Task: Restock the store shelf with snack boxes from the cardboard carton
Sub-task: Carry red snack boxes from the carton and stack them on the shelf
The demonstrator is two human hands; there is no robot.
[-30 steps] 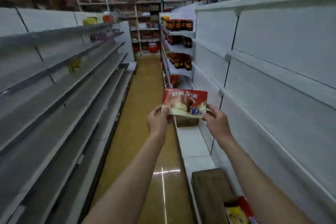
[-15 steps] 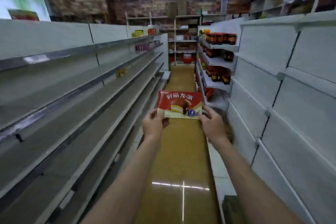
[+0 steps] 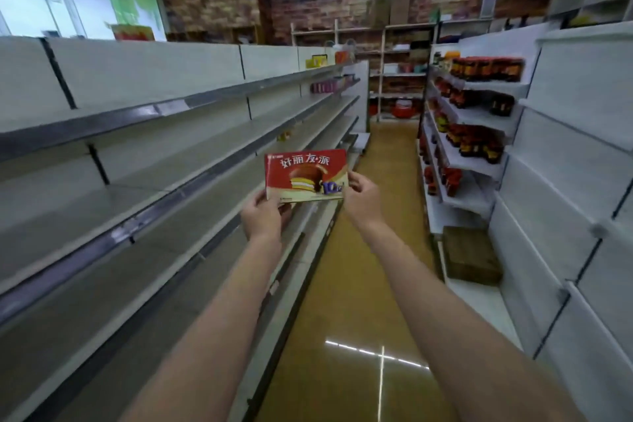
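Beside left shelving (image 3: pixel 178 161), snack box (image 3: pixel 306 175) shifted left, both hands holding.

Glossy cardboard snack box (image 3: pixel 306 175); matt metal shelves (image 3: pixel 144 161); polished floor (image 3: pixel 356 284).

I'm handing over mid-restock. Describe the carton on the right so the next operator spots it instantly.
Follow the white shelving on the right down past the dark red-labelled bottles to its lowest ledge. There sits the brown cardboard carton, flaps shut. It is the only plain brown box on that side.

Snack box (image 3: pixel 306 175) now leftward, over the left shelves (image 3: pixel 191 161), off the aisle.
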